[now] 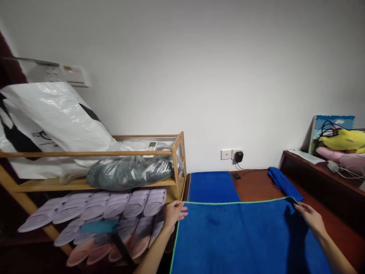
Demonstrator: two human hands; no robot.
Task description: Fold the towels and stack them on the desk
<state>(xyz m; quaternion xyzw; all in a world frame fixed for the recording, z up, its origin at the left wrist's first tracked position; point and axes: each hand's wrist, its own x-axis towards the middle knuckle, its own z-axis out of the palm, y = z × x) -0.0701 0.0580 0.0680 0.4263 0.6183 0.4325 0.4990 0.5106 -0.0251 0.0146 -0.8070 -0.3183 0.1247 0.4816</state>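
A blue towel (242, 236) with a light green edge is stretched out between my two hands over the reddish-brown table. My left hand (172, 214) pinches its far left corner, the other fingers partly spread. At the far right corner, my right hand (310, 217) grips the towel's edge, and its shadow falls across the cloth. Beyond the towel lies a flat folded blue cloth (212, 185) against the wall. A second blue cloth (285, 184), bunched and narrow, rests behind my right hand. The towel's near edge is out of view.
A wooden rack (178, 163) on the left holds lilac slippers (114, 205), a white plastic bag (54, 118) and a clear-wrapped dark bundle (131, 171). A black plug (238, 156) sits in the wall socket. A raised shelf (288, 163) on the right carries a yellow plush toy (345, 140) and cables.
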